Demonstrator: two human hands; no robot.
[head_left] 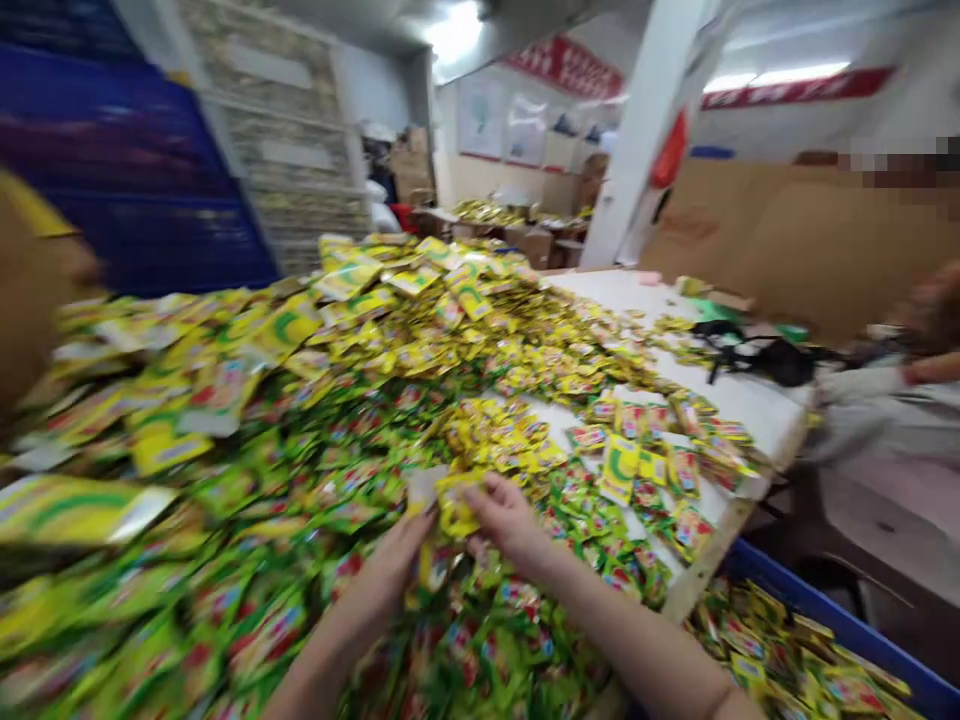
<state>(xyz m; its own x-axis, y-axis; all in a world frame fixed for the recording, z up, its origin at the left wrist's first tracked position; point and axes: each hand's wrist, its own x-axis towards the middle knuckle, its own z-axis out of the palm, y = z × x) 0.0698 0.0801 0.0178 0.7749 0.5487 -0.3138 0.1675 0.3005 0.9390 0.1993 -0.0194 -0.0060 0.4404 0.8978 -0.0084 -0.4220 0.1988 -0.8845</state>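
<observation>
Both of my hands are over a broad heap of small sachets. My right hand pinches a small yellow sachet between thumb and fingers. Just beside it, my left hand is closed on a larger packet with a whitish top and a yellow lower part, partly hidden by the fingers. The two held pieces touch or overlap; I cannot tell which. Green sachets lie below my hands. A cluster of small yellow sachets sits just beyond them.
Larger yellow packets are heaped at the back and left. The white table ends in a wooden edge at right. A blue bin of packets stands below it. Another person's gloved hand is at far right, near a cardboard box.
</observation>
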